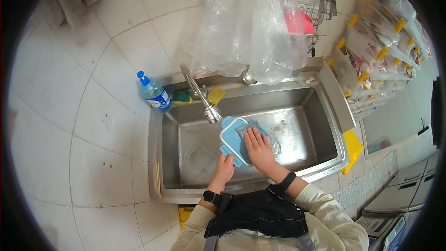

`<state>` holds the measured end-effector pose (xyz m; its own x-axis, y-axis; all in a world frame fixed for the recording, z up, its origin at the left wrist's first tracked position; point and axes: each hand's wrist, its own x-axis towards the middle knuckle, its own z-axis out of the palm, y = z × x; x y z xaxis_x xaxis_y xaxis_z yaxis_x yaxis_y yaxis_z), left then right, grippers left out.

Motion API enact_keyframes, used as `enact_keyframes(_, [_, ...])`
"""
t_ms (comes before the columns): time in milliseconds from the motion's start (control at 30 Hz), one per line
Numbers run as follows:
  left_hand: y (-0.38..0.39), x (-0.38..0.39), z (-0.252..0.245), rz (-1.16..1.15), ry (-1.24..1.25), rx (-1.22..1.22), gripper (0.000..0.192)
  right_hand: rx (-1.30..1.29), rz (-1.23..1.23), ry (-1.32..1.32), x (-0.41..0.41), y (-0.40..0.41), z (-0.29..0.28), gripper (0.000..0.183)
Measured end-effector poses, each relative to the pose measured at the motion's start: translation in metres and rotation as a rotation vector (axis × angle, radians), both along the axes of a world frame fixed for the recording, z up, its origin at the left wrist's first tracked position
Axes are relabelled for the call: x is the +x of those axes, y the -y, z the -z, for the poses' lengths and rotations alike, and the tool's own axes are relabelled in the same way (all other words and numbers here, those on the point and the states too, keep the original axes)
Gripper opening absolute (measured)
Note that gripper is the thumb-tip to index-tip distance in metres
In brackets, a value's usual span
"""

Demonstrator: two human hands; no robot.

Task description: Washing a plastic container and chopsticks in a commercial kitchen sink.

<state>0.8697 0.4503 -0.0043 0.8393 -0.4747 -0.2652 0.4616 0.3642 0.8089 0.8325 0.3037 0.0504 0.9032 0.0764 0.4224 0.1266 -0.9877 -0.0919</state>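
A light-blue snap-lock container lid with a pale seal is held tilted over the stainless steel sink. My left hand grips it by its near-left edge. Flat on its inner face, my right hand presses a grey cloth, fingers together. Something clear and crinkled shows beside that hand; whether it is part of the cloth, I cannot tell. On the basin floor to the left lies a clear rectangular container. Part of the lid is hidden under the cloth and right hand.
The spring-neck faucet hangs just beyond the lid. A blue pump bottle, a green-yellow sponge and a yellow scrubber line the back-left rim. Clear plastic bags hang behind. Thin sticks rest on the left rim.
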Motion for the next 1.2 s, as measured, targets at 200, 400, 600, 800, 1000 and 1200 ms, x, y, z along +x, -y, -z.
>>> enact_keyframes(200, [-0.003,0.019,-0.016,-0.107,-0.094,-0.115,0.026,0.162,-0.241,-0.246,-0.027,0.005,-0.004,0.044])
enact_keyframes(400, [0.001,0.018,-0.009,-0.057,-0.270,-0.208,0.038,0.197,-0.420,-0.247,0.018,-0.001,-0.001,0.044])
enact_keyframes(600, [0.005,0.015,-0.002,0.032,-0.080,-0.041,0.037,0.018,-0.173,-0.100,0.047,0.009,0.009,0.043])
enact_keyframes(800, [0.005,0.009,-0.010,-0.093,-0.071,0.009,0.039,0.101,-0.072,-0.174,0.022,0.002,0.020,0.053])
enact_keyframes(1000, [-0.027,0.009,0.002,-0.057,-0.142,-0.057,0.038,0.191,-0.614,-0.378,0.004,-0.005,0.014,0.065])
enact_keyframes(1200, [-0.082,0.027,0.056,-0.454,-0.285,0.037,0.044,0.353,-0.725,-0.744,0.008,0.020,0.040,0.061])
